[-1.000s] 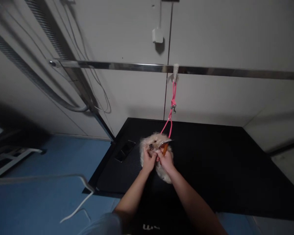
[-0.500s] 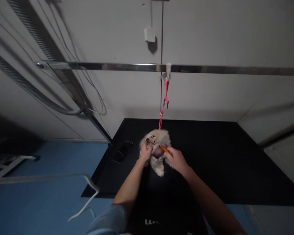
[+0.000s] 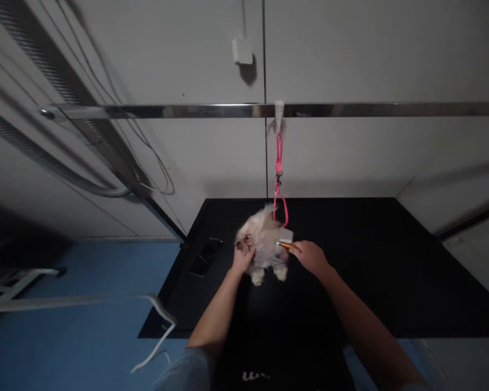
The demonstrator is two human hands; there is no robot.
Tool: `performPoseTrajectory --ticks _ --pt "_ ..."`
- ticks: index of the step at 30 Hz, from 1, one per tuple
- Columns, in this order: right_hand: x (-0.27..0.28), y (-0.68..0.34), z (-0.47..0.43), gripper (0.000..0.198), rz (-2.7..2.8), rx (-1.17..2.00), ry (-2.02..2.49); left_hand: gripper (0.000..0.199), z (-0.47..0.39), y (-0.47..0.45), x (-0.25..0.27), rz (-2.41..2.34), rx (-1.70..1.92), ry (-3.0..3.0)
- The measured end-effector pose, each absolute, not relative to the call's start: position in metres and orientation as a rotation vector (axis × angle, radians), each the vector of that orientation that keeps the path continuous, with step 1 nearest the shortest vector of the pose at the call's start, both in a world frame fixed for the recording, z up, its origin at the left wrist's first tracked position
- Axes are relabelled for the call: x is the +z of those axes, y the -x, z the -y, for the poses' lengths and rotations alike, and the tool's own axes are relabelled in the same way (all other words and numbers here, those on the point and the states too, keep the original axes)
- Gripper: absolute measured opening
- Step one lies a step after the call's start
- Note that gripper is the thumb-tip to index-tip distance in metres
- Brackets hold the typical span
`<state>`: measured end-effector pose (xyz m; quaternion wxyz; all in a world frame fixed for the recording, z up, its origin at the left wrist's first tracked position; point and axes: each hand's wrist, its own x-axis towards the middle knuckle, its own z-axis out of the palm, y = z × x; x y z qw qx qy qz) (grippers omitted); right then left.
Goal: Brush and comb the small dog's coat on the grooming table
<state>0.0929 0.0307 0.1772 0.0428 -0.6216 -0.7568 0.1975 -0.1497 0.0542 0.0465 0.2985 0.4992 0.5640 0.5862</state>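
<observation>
A small cream-coloured dog (image 3: 263, 239) stands on the black table, its head turned to the left. My left hand (image 3: 242, 262) is closed around the fur under its chin. In my right hand (image 3: 312, 256) is a slicker brush (image 3: 290, 246) with an orange-brown handle, its pale head at the dog's side on the right. Fingers and fur hide part of the brush. A pink grooming leash (image 3: 279, 163) runs from the metal bar down to the dog's neck.
On the black table (image 3: 370, 260) a dark phone (image 3: 206, 257) lies left of the dog. The metal bar (image 3: 167, 111) crosses above the table. Grey hoses (image 3: 77, 182) hang at the left, and a white-framed stand (image 3: 85, 301) is over the blue floor.
The dog's body has swung round and its head is lower and to the left. My right hand has moved right with the brush. My left hand stays at the chin.
</observation>
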Motion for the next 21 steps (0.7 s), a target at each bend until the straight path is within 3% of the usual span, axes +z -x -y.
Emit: performPoseTrajectory --ticks 2,7,12,17,21 --pt "0.176 -0.097 -0.026 0.028 2.199 0.571 2.062 0.049 -0.052 0.155 0.051 -1.513 1.505 -1.332" --pt "0.168 -0.085 -0.011 0.026 2.297 0.664 1.622 0.041 -0.042 0.163 0.076 -1.296 1.334 -1.454" --pt "0.158 -0.103 -0.004 0.029 2.082 0.713 2.086 0.036 -0.039 0.163 0.099 -1.282 1.264 -1.534" --pt "0.178 -0.097 -0.034 0.026 2.213 0.705 1.523 0.037 -0.05 0.16 0.111 -1.233 1.302 -1.524" --pt "0.161 -0.114 -0.055 0.024 2.065 0.785 1.926 0.039 -0.051 0.174 0.123 -1.274 1.322 -1.449"
